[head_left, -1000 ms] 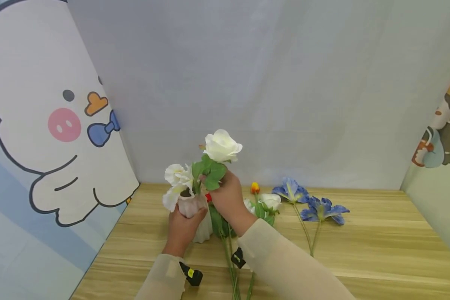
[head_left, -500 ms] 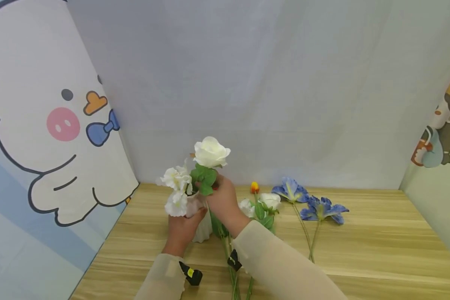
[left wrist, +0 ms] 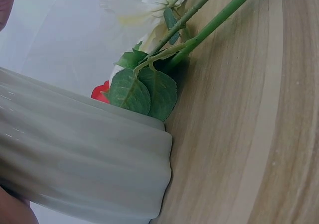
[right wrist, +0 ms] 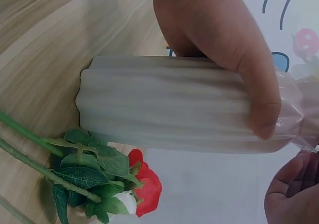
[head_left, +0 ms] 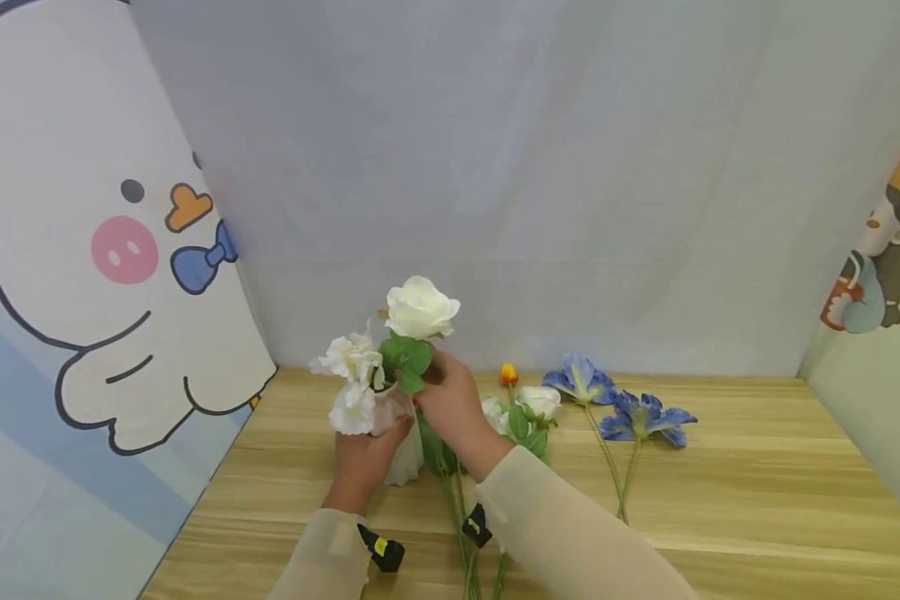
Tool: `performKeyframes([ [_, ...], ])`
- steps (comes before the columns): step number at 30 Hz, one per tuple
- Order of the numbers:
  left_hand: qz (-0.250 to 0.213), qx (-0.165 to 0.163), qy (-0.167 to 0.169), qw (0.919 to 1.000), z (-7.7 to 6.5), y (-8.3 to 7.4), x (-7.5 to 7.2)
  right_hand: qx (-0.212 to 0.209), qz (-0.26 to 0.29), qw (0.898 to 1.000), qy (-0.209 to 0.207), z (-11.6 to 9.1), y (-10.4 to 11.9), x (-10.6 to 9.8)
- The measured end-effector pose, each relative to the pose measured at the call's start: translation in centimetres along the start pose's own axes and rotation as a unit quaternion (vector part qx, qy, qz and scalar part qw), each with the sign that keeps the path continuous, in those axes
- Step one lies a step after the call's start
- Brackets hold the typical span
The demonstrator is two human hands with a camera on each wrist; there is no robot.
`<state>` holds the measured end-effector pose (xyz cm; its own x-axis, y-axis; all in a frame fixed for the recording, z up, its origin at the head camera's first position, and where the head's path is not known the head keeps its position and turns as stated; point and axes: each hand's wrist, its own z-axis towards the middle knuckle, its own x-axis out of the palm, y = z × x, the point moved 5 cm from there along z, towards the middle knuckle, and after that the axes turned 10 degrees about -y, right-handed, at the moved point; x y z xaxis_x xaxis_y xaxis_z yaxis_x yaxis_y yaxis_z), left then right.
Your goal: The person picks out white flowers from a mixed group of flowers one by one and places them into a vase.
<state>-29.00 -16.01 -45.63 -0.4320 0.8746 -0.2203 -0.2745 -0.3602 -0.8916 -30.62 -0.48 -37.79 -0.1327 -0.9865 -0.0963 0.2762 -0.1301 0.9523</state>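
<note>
A white fluted vase [head_left: 405,467] stands upright on the table. My left hand [head_left: 363,462] grips it just below the rim; in the right wrist view, the thumb of that left hand [right wrist: 234,40] lies across the vase's ribbed side [right wrist: 174,104]. White ruffled flowers [head_left: 351,358] lean out over the left of the mouth. Above the mouth rises a white rose [head_left: 422,308] with green leaves. My right hand [head_left: 457,408] is at the rim with curled fingers, pinching the rose's stem below its leaves. The fingertips are partly hidden, and so is the stem inside the vase.
On the wooden table [head_left: 750,483], right of the vase, lie white roses [head_left: 540,402], an orange-yellow tulip [head_left: 508,375] and a red rose [right wrist: 148,184]. Two blue flowers [head_left: 645,418] lie farther right with crossed stems. A grey backdrop [head_left: 570,183] stands behind.
The white rose has moved left and down toward the vase mouth with my right hand, mostly in the first half second. The white ruffled flowers have shifted slightly. My left hand stays on the vase.
</note>
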Motion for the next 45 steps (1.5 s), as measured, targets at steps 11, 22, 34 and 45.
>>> performKeyframes([
  [11, 0.000, 0.024, -0.013, 0.9996, 0.2, 0.0, 0.1, -0.019, -0.012, 1.000, 0.010, -1.2, 0.9, -1.1],
  [22, 0.011, 0.005, 0.008, 0.9999, 0.1, 0.4, 0.1, -0.011, 0.048, 0.999, 0.022, -3.5, 1.3, -3.5],
  [34, 0.003, -0.024, 0.028, 0.9993, -0.8, -2.9, -0.5, 0.069, 0.136, 0.988, -0.039, -5.5, -0.4, -7.7],
  [45, 0.011, -0.023, 0.028, 0.9993, -0.2, -0.3, -0.1, 0.087, 0.122, 0.985, -0.081, -6.6, -2.1, -11.1],
])
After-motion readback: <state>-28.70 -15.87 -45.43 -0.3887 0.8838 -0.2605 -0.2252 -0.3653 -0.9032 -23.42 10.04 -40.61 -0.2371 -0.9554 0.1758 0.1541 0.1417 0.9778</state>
